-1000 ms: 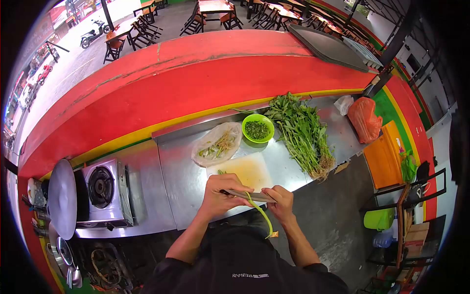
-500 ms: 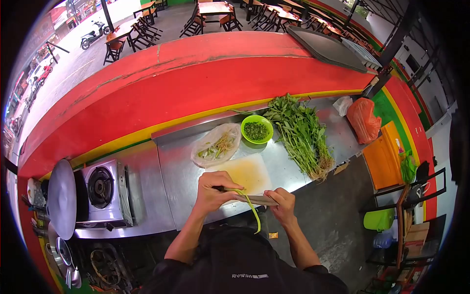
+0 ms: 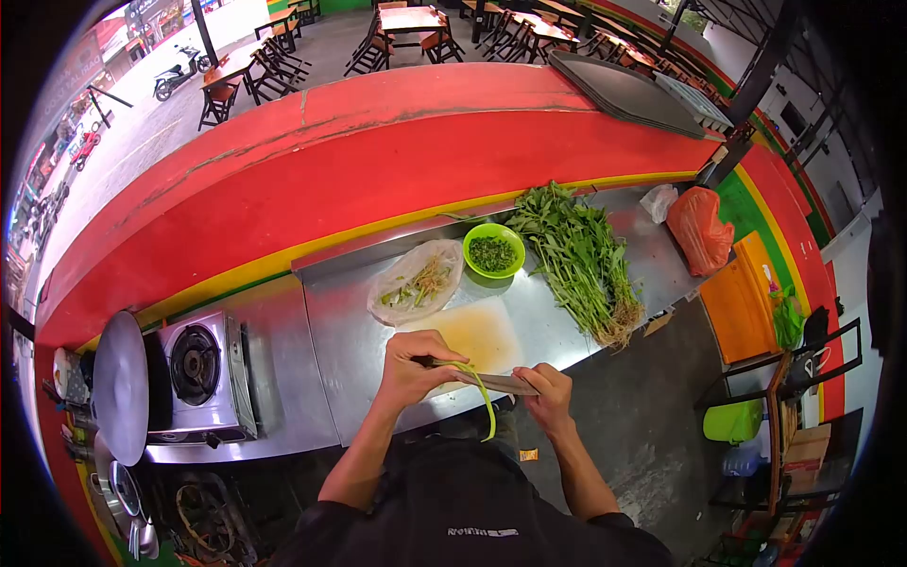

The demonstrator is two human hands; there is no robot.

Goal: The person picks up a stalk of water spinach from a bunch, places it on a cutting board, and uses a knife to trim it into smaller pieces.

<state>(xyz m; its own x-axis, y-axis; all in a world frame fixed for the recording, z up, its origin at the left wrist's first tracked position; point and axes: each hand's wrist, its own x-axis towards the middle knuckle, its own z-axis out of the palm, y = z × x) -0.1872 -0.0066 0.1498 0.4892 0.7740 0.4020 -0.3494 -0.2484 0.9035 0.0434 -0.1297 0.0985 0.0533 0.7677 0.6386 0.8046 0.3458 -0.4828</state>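
Observation:
My left hand (image 3: 413, 369) is closed at the left end of a knife (image 3: 505, 384), with something dark between its fingers. My right hand (image 3: 549, 389) grips the knife's other end, so the flat grey blade spans between both hands, above the near side of the cutting board (image 3: 477, 338). A thin yellow-green strip (image 3: 486, 402) comes out of my left hand, bends over the blade and hangs down towards my dark shirt. I cannot make out whether it is a stem or a cord. My fingers hide both ends of the knife.
On the steel counter lie a plastic bag with plant trimmings (image 3: 416, 288), a green bowl of chopped greens (image 3: 493, 251) and a heap of leafy stalks with roots (image 3: 581, 260). A gas stove (image 3: 200, 373) and wok (image 3: 120, 387) stand left; a red bag (image 3: 701, 233) sits right.
The strip's hanging end has shifted slightly left and up. Both hands keep nearly the same grip and place, and the blade's tilt has changed a little.

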